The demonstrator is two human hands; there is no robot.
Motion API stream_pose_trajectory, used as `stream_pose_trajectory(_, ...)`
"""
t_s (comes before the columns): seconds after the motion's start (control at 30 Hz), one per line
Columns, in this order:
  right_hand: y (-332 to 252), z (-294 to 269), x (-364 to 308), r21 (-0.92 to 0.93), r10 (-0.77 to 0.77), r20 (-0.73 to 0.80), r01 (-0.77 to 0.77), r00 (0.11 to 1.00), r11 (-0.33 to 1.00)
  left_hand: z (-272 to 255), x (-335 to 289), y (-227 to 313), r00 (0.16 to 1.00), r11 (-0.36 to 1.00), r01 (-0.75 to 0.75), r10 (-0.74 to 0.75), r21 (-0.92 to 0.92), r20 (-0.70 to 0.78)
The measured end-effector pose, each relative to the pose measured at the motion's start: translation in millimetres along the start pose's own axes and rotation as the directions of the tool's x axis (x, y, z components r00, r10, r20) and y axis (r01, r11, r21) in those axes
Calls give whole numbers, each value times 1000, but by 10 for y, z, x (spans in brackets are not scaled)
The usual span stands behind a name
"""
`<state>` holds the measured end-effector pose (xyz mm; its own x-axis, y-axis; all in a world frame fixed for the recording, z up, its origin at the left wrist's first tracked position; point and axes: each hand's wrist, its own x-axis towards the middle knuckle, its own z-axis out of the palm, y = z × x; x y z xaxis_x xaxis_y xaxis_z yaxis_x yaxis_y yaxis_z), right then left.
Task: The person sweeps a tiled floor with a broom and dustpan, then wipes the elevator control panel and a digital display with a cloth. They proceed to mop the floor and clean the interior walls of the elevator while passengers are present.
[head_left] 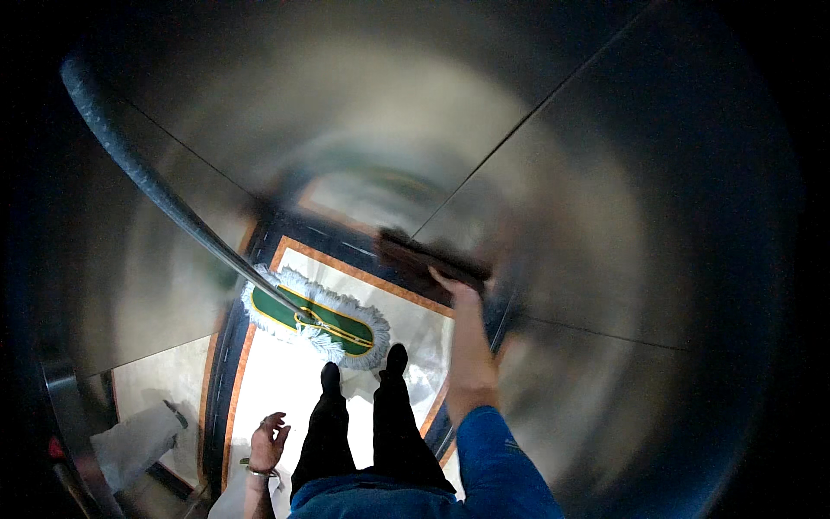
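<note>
My right hand reaches forward to the wall, its arm in a blue sleeve. The hand is closed on a dark brown, bar-shaped thing; its far side is smeared, so I cannot tell its exact kind. Low on the left, my left hand hangs free with loosely bent, parted fingers and nothing in it. In front of my black shoes lies a dust mop with a green top, yellow trim and a pale fringe. Its grey handle slants up to the far left.
Brushed metal walls with dark seams surround me and give blurred reflections. The pale floor has an orange and black border. At the left edge stands a metal bar, near a whitish, crumpled-looking shape.
</note>
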<state>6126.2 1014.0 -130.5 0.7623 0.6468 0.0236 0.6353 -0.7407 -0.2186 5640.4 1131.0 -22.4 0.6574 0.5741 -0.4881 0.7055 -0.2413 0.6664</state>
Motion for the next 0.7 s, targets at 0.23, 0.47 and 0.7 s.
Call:
stream_pose_trajectory(0.23,2157,-2292,-1143,-155,419,-218,-455,881,877,53,-283,57,997,999,32,-33,-10,-72)
stream_pose_trajectory(0.47,746,-4894,-802,-216,-72,-716,-123,694,969,35,-411,142,979,995,-96,89,-30,-184)
stream_pose_trajectory(0.7,-2356,-4320,272,-681,-855,-418,518,307,518,-253,-322,897,899,953,-299,261,-57,-351)
